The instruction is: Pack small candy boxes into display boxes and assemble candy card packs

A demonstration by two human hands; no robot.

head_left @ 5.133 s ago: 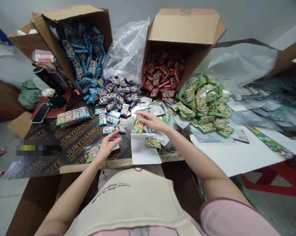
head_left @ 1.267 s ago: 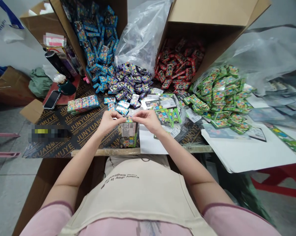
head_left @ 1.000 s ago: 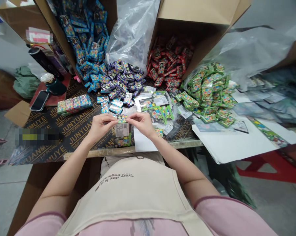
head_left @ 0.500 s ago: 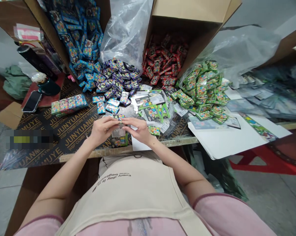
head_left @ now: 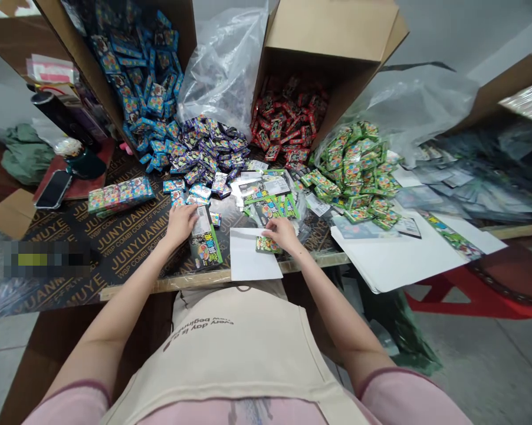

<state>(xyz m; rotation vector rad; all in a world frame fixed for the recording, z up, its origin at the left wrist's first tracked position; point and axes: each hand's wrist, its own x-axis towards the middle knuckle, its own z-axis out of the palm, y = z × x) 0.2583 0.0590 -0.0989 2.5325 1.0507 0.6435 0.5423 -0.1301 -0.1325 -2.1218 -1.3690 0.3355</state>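
Observation:
Near the table's front edge, my left hand (head_left: 183,224) has its fingers closed on the upper left edge of a flat black and green printed packet (head_left: 206,247). My right hand (head_left: 284,235) pinches a small green candy packet (head_left: 266,245) over a white card (head_left: 250,268). Small blue and white packets (head_left: 199,190) lie just beyond my left hand. Past my right hand is a heap of flat black and green packets (head_left: 272,206) in clear plastic.
Purple packets (head_left: 204,147) are heaped at the back, between blue packets (head_left: 155,100) and a carton of red packets (head_left: 286,118). Green packets (head_left: 358,162) and white sheets (head_left: 381,260) lie right. A phone (head_left: 53,189), a bottle (head_left: 65,118) and a bundled stack (head_left: 122,198) stand left.
My hands have moved apart from where they met over the printed packet. The left stays at that packet; the right has shifted right and grips a green candy packet over the white card.

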